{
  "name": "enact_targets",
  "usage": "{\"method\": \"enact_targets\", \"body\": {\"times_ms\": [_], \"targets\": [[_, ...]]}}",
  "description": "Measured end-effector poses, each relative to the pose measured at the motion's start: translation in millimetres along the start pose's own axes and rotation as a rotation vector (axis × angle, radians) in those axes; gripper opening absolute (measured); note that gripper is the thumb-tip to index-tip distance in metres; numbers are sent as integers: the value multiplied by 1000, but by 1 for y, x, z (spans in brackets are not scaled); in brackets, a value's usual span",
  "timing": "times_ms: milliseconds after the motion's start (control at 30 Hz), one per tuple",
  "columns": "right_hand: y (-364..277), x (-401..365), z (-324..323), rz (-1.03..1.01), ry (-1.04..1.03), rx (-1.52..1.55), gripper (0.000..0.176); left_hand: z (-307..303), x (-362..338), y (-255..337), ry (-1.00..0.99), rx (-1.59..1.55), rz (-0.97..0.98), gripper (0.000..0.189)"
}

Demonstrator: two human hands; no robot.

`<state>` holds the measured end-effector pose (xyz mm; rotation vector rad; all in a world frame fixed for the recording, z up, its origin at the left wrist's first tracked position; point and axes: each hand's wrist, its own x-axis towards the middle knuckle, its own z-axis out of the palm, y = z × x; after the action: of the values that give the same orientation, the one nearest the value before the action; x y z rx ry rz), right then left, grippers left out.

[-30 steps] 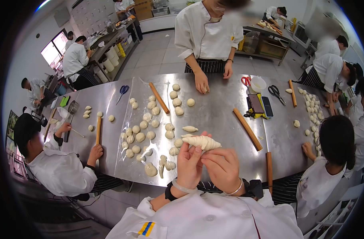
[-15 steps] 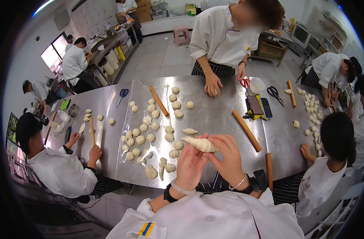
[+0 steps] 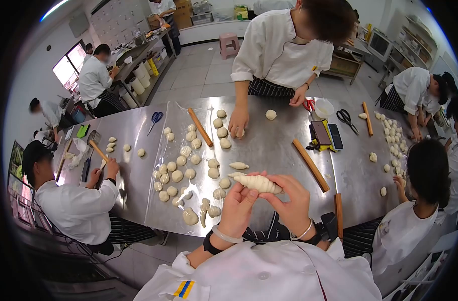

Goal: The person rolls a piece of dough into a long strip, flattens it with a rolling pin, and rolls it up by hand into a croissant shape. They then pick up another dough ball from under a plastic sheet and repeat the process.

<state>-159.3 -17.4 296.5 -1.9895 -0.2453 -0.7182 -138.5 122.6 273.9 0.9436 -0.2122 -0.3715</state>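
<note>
A ridged, spiral-wrapped piece of dough point(image 3: 259, 183), pale and tapered at its left end, is held between my two hands above the table's near edge. My left hand point(image 3: 239, 203) grips its left part from below, thumb in front. The fingers of my right hand point(image 3: 290, 195) close round its right end. Just beyond it on the metal table lies a smaller ridged dough piece point(image 3: 239, 165). Left of my hands, several round dough balls point(image 3: 177, 175) rest on and under clear plastic film, with a twisted dough piece point(image 3: 204, 212) near the front.
Rolling pins point(image 3: 311, 165) lie right of my hands and at the back left point(image 3: 200, 127). Beyond are phones point(image 3: 320, 133), scissors point(image 3: 347, 120) and a bowl point(image 3: 323, 107). A co-worker's hand point(image 3: 239, 122) touches dough across the steel table point(image 3: 269, 145). Other people work at both sides.
My hands and the held dough have shifted slightly right. The co-worker opposite has moved a hand left to another dough ball, leaving one behind. The person at left has raised a rolling pin.
</note>
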Motion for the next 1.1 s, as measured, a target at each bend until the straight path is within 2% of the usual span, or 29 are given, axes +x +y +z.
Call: {"method": "enact_targets", "body": {"times_ms": [133, 267, 333, 467, 533, 633, 700, 867, 967, 1000, 1033, 1067, 1100], "targets": [[2, -1, 3, 131, -6, 91, 32, -2, 1, -4, 23, -33, -7, 52], [8, -2, 8, 178, -35, 188, 35, -3, 1, -6, 66, -95, -36, 54], [0, 4, 7, 108, -49, 123, 43, -6, 3, -5, 63, -185, -57, 54], [8, 1, 5, 152, -31, 154, 53, -12, 5, -3, 6, -425, -45, 52], [19, -5, 3, 250, -63, 415, 57, -12, 5, -1, -20, -433, -26, 54], [26, -9, 3, 279, -165, 513, 57, -11, 7, -1, -60, -379, 28, 58], [15, -6, 8, 277, -161, 526, 54, -10, 7, -1, -78, -317, 60, 59], [14, -1, 20, 320, -196, 534, 49, -5, 4, -3, 28, -7, 135, 60], [24, 1, 21, 381, -227, 721, 46, -13, 1, 0, -51, -48, 111, 58], [23, 5, 14, 453, -283, 803, 44, -18, -2, 3, -47, -48, 117, 58], [24, 7, 9, 527, -341, 884, 42, -24, -5, 5, -126, -120, 63, 57], [29, 8, 4, 525, -352, 884, 42, -31, -8, 7, -203, -192, 12, 58], [35, 9, -1, 410, -437, 734, 40, -40, -10, 5, -197, -193, 20, 58]]}}
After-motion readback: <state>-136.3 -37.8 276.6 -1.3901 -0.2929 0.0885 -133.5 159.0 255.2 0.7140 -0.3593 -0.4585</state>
